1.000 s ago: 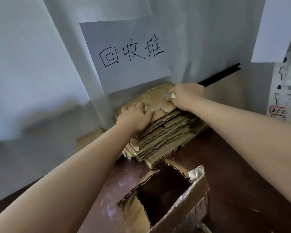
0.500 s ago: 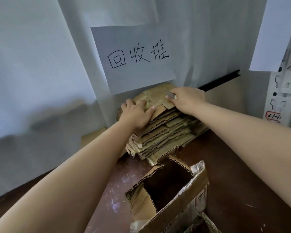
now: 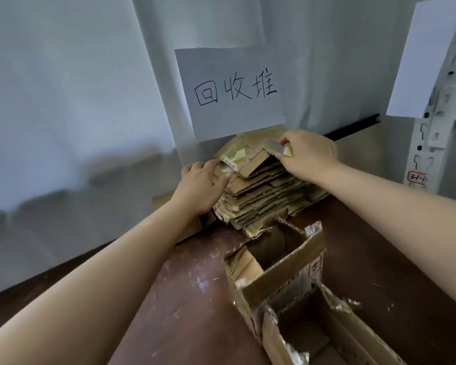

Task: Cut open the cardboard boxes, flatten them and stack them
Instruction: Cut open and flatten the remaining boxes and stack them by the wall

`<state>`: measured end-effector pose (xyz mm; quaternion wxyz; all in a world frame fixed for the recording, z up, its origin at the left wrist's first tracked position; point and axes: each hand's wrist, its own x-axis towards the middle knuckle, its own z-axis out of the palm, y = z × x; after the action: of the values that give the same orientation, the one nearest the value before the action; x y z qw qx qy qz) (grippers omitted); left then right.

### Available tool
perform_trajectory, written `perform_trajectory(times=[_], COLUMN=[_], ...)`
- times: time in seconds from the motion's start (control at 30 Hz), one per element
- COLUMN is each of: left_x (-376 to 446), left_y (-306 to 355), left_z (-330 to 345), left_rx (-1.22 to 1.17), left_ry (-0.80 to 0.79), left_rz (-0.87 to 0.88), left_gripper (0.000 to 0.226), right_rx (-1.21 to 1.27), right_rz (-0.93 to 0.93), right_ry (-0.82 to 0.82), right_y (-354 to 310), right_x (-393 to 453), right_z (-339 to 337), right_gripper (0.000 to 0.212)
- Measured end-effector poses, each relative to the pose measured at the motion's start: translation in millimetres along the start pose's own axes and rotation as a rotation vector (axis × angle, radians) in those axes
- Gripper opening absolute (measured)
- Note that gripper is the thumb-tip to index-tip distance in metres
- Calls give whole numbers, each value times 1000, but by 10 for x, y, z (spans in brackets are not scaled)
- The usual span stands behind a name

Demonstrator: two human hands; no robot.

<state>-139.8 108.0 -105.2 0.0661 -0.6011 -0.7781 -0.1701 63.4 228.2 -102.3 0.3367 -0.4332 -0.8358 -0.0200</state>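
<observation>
Pressing left hand (image 3: 199, 187) against left edge of stack (image 3: 258, 196), fingers curled over top sheets, gripping them. My right hand (image 3: 309, 156) above stack top, pinching cutter (image 3: 279, 148), yellow body, grey blade end pointing left. Stack of flattened cardboard sits at back of brown table (image 3: 190, 312), against white wall under sign (image 3: 232, 93). Open box (image 3: 277, 264) just in front of stack, flaps ragged. Second open box (image 3: 327, 335) nearer me, touching first. White rack (image 3: 437, 143) at right.
</observation>
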Motion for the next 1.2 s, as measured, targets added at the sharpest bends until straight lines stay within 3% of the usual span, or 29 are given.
perform_trajectory(times=[0.13, 0.33, 0.47, 0.6, 0.67, 0.83, 0.93, 1.07, 1.2], left_x=[-482, -1161, -1589, -1829, -1847, -1942, -2118, -2396, -2664], left_y=[-25, 130, 317, 450, 419, -35, -406, -847, -1132], left_z=[-95, -356, -460, -267, -176, -366, -577, -793, -774], left_rx=[-28, -211, -366, -317, -262, -271, -304, -338, -313], left_ry=[-25, 24, 86, -11, 56, 201, 248, 341, 388], left_rz=[42, 202, 357, 379, 344, 226, 138, -40, -153], left_gripper=[62, 46, 45, 36, 22, 24, 11, 11, 28], right_rx=[-17, 176, 220, 226, 255, 261, 320, 412, 222], right_rz=[-10, -8, 42, 47, 27, -128, -179, -230, -281], right_ry=[-51, -285, -277, -255, -244, -242, -278, -426, -701], right_y=[-163, -319, -328, -440, -575, -1014, -1370, -1870, -2229], right_x=[-262, -591, -764, -879, -909, -956, -993, -1123, -1410], right_z=[-135, -455, -697, -862, -916, -971, -913, -808, -693], right_gripper=[25, 41, 42, 44, 45, 42, 45, 45, 72])
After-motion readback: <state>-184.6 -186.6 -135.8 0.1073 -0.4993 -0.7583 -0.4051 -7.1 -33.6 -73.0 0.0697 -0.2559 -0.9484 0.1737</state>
